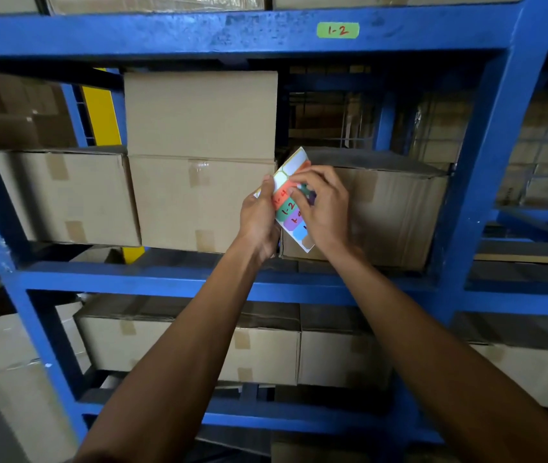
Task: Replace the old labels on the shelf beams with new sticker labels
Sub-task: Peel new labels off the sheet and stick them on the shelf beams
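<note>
A green label marked "1-2" in red is stuck on the upper blue beam. Below it, in front of the boxes, my left hand grips a white sticker sheet by its left edge. The sheet carries orange, green, purple and blue stickers with red handwriting, and its top stickers look blank. My right hand lies over the sheet's right side, its curled fingertips pressed on the stickers near the middle. Whether a sticker is lifted is hidden by the fingers.
Cardboard boxes fill the blue steel rack on every level. A blue upright stands at the right, another at the left. The middle beam runs under my forearms. A yellow post shows behind the boxes.
</note>
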A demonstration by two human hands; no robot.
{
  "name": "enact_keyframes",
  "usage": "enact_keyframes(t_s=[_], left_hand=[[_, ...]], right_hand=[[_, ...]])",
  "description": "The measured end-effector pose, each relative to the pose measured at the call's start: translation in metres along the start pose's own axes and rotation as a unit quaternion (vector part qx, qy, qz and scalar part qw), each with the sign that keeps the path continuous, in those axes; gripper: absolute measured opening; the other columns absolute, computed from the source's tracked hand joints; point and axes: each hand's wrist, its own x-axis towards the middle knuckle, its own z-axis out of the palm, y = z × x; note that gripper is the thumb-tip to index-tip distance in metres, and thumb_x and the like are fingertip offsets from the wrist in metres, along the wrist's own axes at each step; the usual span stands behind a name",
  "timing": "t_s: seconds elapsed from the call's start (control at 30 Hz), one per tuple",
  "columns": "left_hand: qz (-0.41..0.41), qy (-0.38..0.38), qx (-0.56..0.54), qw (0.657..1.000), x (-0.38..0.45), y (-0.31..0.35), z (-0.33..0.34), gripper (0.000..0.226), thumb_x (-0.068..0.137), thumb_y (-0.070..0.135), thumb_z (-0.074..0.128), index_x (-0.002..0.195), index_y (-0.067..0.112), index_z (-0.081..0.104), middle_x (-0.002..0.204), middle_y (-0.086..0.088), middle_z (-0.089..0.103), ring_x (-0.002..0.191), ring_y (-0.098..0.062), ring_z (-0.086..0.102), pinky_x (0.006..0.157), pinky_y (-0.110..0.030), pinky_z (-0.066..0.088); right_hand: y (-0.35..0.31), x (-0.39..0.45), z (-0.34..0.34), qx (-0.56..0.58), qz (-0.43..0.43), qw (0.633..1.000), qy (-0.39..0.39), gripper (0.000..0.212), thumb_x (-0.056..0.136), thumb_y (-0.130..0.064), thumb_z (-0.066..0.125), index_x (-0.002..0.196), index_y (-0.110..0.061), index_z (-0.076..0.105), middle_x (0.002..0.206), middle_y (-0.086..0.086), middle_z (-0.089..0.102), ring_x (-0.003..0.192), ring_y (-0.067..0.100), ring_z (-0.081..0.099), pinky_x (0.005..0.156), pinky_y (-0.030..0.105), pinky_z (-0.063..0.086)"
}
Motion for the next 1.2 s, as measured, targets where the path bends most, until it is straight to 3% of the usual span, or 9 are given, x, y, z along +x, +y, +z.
enact_keyframes(t_s=[0.13,0.2,0.37,0.63,0.9,1.03,1.13,1.2], left_hand=[[0.018,-0.013,-0.025,0.999,-0.002,-0.001,0.005,0.031,0.105,0.029,0.049,0.106,0.006,0.068,0.086,-0.011,0.071,0.072,-0.018,0.071,0.069,-0.032,0.061],[0.010,-0.003,-0.036,0.999,-0.003,-0.002,0.008,0.030,0.104,0.030,0.051,0.106,0.004,0.067,0.085,-0.011,0.072,0.070,-0.019,0.072,0.067,-0.031,0.062],[-0.015,0.031,-0.064,0.997,-0.005,-0.009,0.018,0.031,0.102,0.032,0.055,0.100,0.003,0.067,0.084,-0.011,0.073,0.073,-0.022,0.073,0.069,-0.034,0.062],[-0.003,0.033,-0.055,0.998,-0.004,-0.013,0.019,0.032,0.101,0.034,0.056,0.104,0.004,0.065,0.084,-0.010,0.072,0.073,-0.020,0.074,0.066,-0.032,0.061],[0.013,0.011,-0.048,0.999,0.012,-0.001,0.009,0.024,0.100,0.029,0.059,0.090,0.009,0.068,0.076,-0.006,0.073,0.066,-0.017,0.073,0.059,-0.028,0.059],[-0.002,-0.005,-0.029,1.000,0.021,0.000,-0.007,0.023,0.100,0.030,0.058,0.092,0.011,0.068,0.082,-0.007,0.073,0.073,-0.020,0.072,0.068,-0.034,0.061],[-0.029,-0.022,-0.026,0.999,0.025,-0.002,-0.019,0.028,0.100,0.031,0.056,0.111,0.007,0.066,0.106,-0.017,0.070,0.093,-0.029,0.068,0.089,-0.045,0.056],[-0.039,-0.037,-0.016,0.998,0.027,-0.003,-0.028,0.037,0.098,0.031,0.058,0.123,0.004,0.065,0.114,-0.020,0.068,0.099,-0.032,0.066,0.094,-0.047,0.054]], right_hand=[[0.005,0.002,-0.004,0.024,0.010,1.000,-0.007,0.023,0.084,-0.005,0.070,0.107,-0.005,0.068,0.116,0.010,0.058,0.101,0.017,0.062,0.088,0.023,0.052],[0.007,0.002,-0.005,0.037,0.015,0.999,-0.016,0.025,0.084,-0.004,0.070,0.109,-0.005,0.068,0.116,0.010,0.058,0.099,0.018,0.063,0.088,0.028,0.054],[0.014,0.003,-0.010,0.078,0.025,0.997,-0.017,0.019,0.086,-0.006,0.069,0.104,-0.007,0.071,0.111,0.008,0.060,0.089,0.014,0.065,0.083,0.016,0.052],[0.021,0.003,-0.005,0.118,0.041,0.992,-0.002,0.009,0.084,-0.007,0.072,0.093,-0.007,0.072,0.101,0.007,0.063,0.082,0.013,0.070,0.078,0.028,0.059],[0.025,0.016,0.012,0.108,0.032,0.993,-0.024,0.006,0.087,-0.006,0.067,0.092,-0.009,0.066,0.097,0.004,0.066,0.084,0.011,0.069,0.079,0.031,0.058],[0.027,0.015,0.020,0.104,0.024,0.992,-0.066,0.006,0.091,-0.015,0.063,0.096,-0.013,0.061,0.099,-0.002,0.070,0.088,0.006,0.069,0.075,0.027,0.059],[0.029,0.012,0.023,0.101,0.034,0.991,-0.084,0.005,0.095,-0.021,0.059,0.097,-0.020,0.055,0.097,-0.006,0.071,0.085,0.003,0.069,0.068,0.020,0.058],[0.029,0.008,0.024,0.100,0.038,0.989,-0.101,0.005,0.097,-0.024,0.055,0.098,-0.023,0.050,0.097,-0.007,0.070,0.083,0.001,0.068,0.063,0.016,0.056]])
